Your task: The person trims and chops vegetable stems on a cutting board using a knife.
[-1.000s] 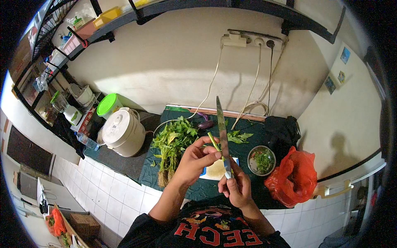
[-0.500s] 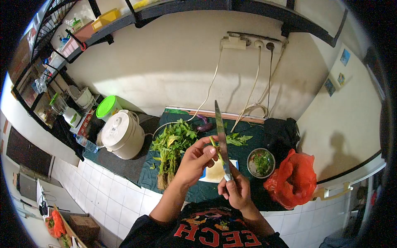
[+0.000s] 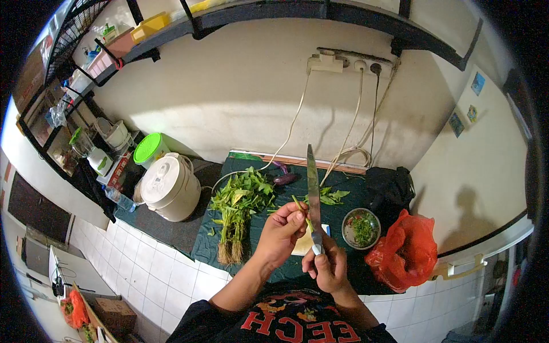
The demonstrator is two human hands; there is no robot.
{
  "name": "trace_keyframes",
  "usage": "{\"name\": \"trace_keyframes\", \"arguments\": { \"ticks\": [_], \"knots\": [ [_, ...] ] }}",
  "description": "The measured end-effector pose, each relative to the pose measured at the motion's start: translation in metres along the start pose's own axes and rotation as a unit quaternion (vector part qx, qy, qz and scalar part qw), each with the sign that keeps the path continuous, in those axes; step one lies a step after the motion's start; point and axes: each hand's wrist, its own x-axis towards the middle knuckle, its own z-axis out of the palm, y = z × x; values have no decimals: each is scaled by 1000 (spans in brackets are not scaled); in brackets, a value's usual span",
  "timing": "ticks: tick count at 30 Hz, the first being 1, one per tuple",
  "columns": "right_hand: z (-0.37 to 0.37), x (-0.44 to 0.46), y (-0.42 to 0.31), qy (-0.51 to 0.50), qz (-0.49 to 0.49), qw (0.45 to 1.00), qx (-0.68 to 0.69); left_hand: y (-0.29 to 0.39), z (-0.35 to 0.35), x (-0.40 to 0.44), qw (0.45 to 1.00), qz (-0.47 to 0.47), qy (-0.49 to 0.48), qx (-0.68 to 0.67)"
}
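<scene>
While the left hand [image 3: 281, 233] is pinching a green stem [image 3: 297, 202], thumb and fingers clamped on it, the right hand [image 3: 327, 266] is gripping a knife [image 3: 313, 197], fingers wrapped round its handle. Both items are hovering over the cutting board [image 3: 301, 246]; a leafy bunch [image 3: 245, 191] is lying to its left.

A strip of dark green table covering [image 3: 355, 262] gives passage between bare right hand [image 3: 327, 267] and round metal bowl [image 3: 347, 234]; a rooted, leafy green bundle [image 3: 241, 197] obstructs leftward, an upright steel knife [image 3: 313, 191] forward.
</scene>
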Motion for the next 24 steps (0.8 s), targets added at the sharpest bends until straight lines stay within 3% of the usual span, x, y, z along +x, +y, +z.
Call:
{"name": "trace_keyframes", "arguments": {
  "ticks": [24],
  "knots": [
    [-2, -8, 8, 43, -63, 997, 12, -9, 18, -13, 1000, 1, -9, -11]
  ]
}}
